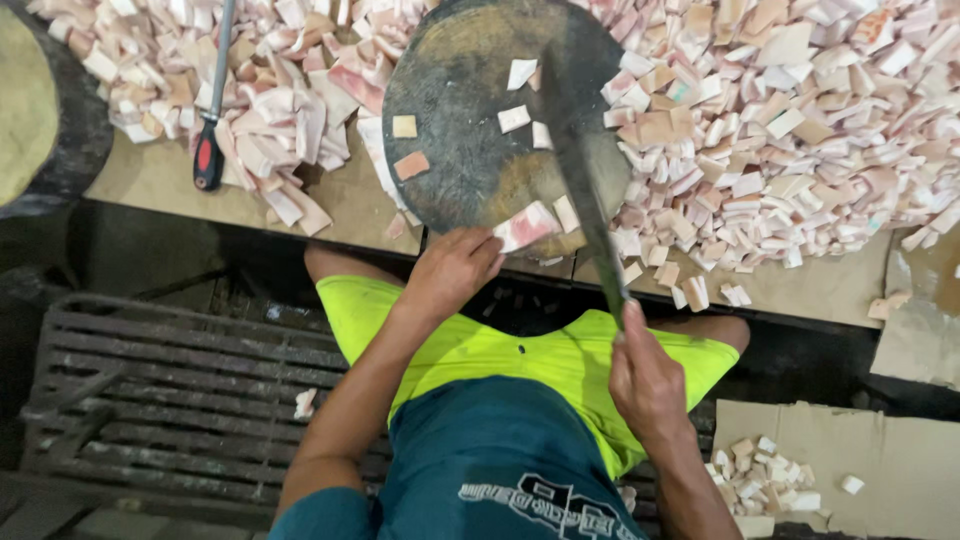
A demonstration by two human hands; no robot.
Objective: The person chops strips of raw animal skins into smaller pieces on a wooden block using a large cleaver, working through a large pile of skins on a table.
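At the far left edge sits a round wooden block (25, 100), pale on top with a dark bark-like rim. Beside it a sharpening steel (213, 100) with a red and black handle lies among a heap of pale pink, fatty meat pieces (270, 110) on brown cardboard (160, 180). Below, a dark slatted metal grate (180, 380) carries one stray scrap.

My left hand (455, 270) curls its fingers onto a pink-and-white slab of meat (527, 226) at the near edge of the round chopping board (470, 120), pinning it down. The board is dark, worn and greasy, with a few small square offcuts scattered over it.

My right hand (645, 385) is closed around the handle of a long dark cleaver (585, 190), whose blade runs up across the board just beside the slab.

To the right spreads a far bigger heap of cut cubes (790, 130), blocky and waxy. A small pile (765, 485) lies on another cardboard sheet by my right knee.
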